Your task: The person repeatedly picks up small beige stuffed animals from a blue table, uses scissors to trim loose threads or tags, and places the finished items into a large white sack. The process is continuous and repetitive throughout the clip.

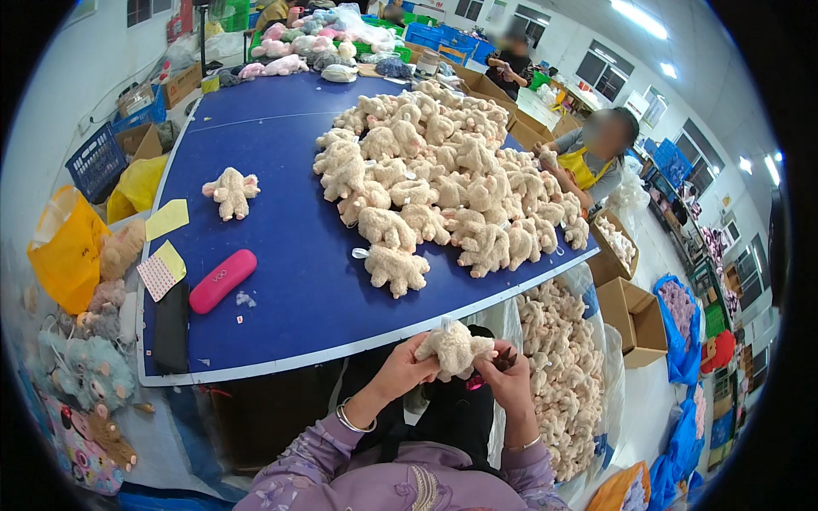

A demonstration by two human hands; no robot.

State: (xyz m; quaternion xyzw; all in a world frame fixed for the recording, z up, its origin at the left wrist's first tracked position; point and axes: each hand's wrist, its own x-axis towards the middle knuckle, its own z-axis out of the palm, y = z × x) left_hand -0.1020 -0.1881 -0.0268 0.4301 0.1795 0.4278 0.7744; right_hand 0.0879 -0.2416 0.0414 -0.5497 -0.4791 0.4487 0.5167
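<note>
Just past the table's near edge, I hold a small cream plush toy (454,348) over my lap. My left hand (407,364) is closed on its left side. The fingers of my right hand (511,385) pinch the toy's right side, by a pinkish limb end. Some small dark object (504,358) shows at the right fingers, its kind unclear, and a bright pink bit (475,383) shows below. A white tag sticks up from the toy. Beyond my hands, a big heap of similar plush toys (477,175) covers the right part of the blue table (281,162).
One plush toy (231,194) lies alone on the left. Near it are a pink case (223,281), a black case (171,328) and yellow paper (167,220). A large bag of plush toys (558,375) stands at my right, beside cardboard boxes (632,319). A co-worker (588,157) works across the heap.
</note>
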